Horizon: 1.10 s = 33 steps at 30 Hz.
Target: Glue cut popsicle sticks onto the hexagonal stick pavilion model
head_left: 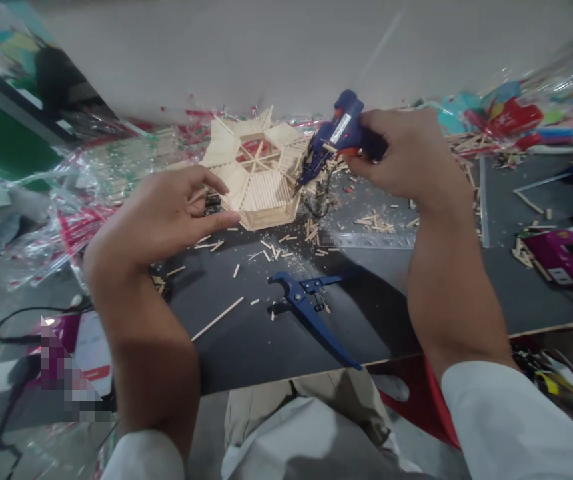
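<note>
**Right Hand Gripped Glue Gun Above Wooden Stick Model**

The right hand [399,150] was clenched around a blue glue gun [344,130], its nozzle slanting down to the left of the grip. There, at the nozzle end, sat the star-shaped stick model [266,190]; whether the tip touched it could not be told. The left hand [161,210] curved at the model's opposite side, thumb and forefinger apart at its edge; whether they pinched it was unclear.

Nearer the person than the right-hand grip, a clear ruler [371,241] lay on the dark table [246,363]. Closer still, between both forearms, rested a blue cutter [311,310], with a thin stick [218,320] to its left. Clear plastic wrapping [131,160] was heaped beyond the left hand.
</note>
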### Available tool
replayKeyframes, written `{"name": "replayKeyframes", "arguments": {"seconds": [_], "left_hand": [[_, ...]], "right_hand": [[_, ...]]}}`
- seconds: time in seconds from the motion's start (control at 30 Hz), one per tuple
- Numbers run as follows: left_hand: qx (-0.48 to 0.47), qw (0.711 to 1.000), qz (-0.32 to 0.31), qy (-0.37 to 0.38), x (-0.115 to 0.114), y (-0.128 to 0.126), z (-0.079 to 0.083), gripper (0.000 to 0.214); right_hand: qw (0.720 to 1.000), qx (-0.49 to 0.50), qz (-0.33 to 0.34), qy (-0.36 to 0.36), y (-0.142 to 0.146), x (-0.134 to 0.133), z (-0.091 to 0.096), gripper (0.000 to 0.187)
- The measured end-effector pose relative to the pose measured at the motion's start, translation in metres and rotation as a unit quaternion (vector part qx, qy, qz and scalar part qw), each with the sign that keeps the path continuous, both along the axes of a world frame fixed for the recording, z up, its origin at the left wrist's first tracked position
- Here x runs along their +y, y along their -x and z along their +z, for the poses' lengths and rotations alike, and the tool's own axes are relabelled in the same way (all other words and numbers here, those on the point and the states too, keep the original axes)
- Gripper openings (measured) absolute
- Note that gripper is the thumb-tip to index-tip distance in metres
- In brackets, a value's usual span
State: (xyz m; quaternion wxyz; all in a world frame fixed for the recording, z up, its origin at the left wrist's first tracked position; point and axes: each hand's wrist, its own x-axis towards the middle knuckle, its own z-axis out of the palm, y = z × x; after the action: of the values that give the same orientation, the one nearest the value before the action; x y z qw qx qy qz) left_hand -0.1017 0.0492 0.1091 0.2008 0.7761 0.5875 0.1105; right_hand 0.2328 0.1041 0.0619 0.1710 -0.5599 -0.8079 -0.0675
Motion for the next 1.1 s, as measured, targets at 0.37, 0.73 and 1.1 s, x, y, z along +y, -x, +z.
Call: {"name": "replayKeyframes", "arguments": {"seconds": [0.37,0.73,1.1], "left_hand": [[-0.024,1.0,0.007,-0.002,-0.0027,0.0,0.0024,0.038],[-0.055,0.998,-0.007,-0.022,0.0028,0.0047,-0.0045,0.037],[-0.059,0.998,0.002,-0.026,0.0032,0.0001,-0.0057,0.038]], "right_hand": [[1.0,-0.002,0.015,-0.015,-0.0016,0.0008,-0.0011,0.021],[0.997,0.008,0.05,-0.058,-0.0017,0.0012,-0.0009,0.018],[0.997,0.037,0.04,-0.055,0.0001,0.0022,-0.0018,0.016]]}}
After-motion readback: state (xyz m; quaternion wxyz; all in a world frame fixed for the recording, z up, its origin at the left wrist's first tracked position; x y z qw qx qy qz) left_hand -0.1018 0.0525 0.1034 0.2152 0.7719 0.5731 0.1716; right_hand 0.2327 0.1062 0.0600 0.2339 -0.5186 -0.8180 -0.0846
